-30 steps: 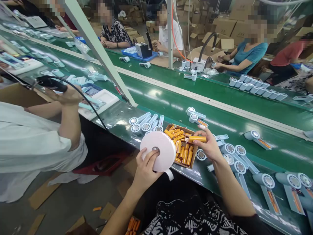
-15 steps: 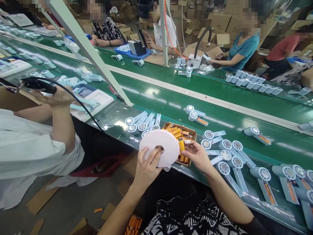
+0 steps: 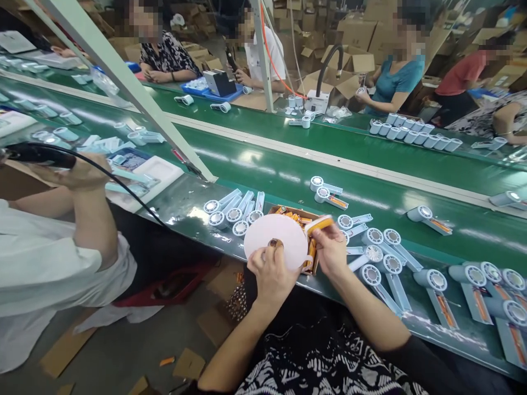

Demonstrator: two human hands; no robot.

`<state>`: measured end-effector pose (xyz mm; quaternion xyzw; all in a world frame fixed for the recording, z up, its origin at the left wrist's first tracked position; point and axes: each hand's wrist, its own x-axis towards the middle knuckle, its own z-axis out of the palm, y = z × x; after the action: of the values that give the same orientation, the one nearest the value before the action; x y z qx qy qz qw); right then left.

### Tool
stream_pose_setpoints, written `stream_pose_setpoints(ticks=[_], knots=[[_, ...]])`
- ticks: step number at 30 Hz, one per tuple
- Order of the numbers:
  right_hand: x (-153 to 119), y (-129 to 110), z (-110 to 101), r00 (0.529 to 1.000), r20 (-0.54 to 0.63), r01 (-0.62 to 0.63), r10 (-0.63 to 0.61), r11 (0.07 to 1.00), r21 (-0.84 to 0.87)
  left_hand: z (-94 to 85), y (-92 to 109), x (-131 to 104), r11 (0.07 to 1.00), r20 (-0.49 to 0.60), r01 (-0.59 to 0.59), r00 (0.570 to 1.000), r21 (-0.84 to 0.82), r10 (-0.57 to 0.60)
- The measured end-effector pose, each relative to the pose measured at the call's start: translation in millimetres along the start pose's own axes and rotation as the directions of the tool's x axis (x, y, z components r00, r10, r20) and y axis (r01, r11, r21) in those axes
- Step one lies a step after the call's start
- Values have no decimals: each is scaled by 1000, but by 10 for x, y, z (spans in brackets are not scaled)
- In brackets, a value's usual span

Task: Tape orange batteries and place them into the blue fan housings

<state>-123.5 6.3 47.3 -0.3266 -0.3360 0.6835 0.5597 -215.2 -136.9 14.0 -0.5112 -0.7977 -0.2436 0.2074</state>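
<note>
My left hand [image 3: 274, 274] grips a flat roll of white tape [image 3: 263, 233], its fingers at the brown core. A short loose end hangs at the roll's lower right. Between the thumb and fingers of my right hand [image 3: 331, 249] is an orange battery [image 3: 320, 225] with a white strip along it, close to the roll's right edge. Behind the roll, partly covered by it, a cardboard box [image 3: 316, 263] holds many orange batteries with thin wires. Pale blue handheld fans [image 3: 234, 214] lie on the bench just left of the box.
More fans [image 3: 374, 253] crowd the bench on the right, some with orange batteries in their handles. A green conveyor [image 3: 255, 164] runs beyond. At left, a co-worker's hand [image 3: 88, 173] holds a black corded tool [image 3: 45, 155]. A slanted metal post [image 3: 135, 88] rises at left.
My right hand has lifted the battery up from the box, and it now lies nearly level with a white strip on it. The roll has shifted slightly right, with my left hand turned.
</note>
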Motion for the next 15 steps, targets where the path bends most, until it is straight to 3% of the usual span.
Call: stream_pose_setpoints(ticks=[2,4,6,9,12,15], knots=[[485,-430,-193,965,-118,236,-233,972,14,1,-61,-18,997,68,-59,996,-40,62],[876,-892,-466,865,-208,460,-457,887,-36,-24,-226,65,989,163,-127,977,-73,137],[1030,-1235,-748,848,-147,492,-510,859,-140,-45,-426,295,974,256,-196,941,-115,220],[891,-1378,-1053,920,-41,368,-390,895,-254,38,-536,899,924,375,-298,850,-238,370],[689,-1266,-1204,964,-51,235,-263,922,-308,362,-191,1650,881,537,-344,699,-325,472],[629,-1172,-1328,981,-77,136,-177,918,-372,833,404,2309,864,597,-367,625,-344,503]])
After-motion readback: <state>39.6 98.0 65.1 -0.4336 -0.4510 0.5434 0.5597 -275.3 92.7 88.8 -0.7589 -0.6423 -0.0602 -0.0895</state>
